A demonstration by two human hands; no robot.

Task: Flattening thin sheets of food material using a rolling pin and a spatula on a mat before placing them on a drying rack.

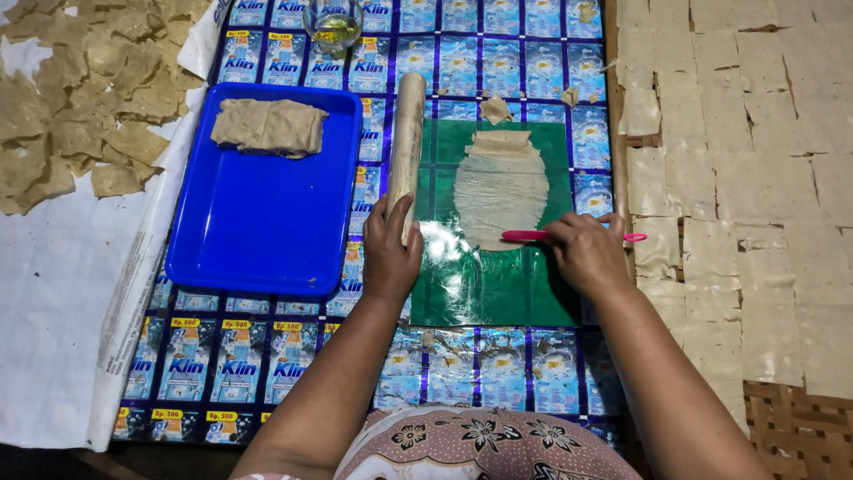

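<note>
Head view: your left hand is wrapped around the near end of the rolling pin, fingers curled over it, and the pin runs away from you toward 12 o'clock along the left edge of the green sheet. Your right hand is closed on a pink knife; its blade points toward 9 o'clock and lies across the near edge of the rolled dough, while the handle tip sticks out at 3 o'clock past your fingers. The dough lies flat in the middle of the green sheet, thin and rounded, with a folded edge at its 12 o'clock end. At 9 o'clock from the pin sits a blue tray with a folded dough slab in its far part. A glass of yellowish liquid stands at 12 o'clock. Cut dough squares cover the mat at 3 o'clock, and a pile of dried pieces lies at 10 o'clock.
</note>
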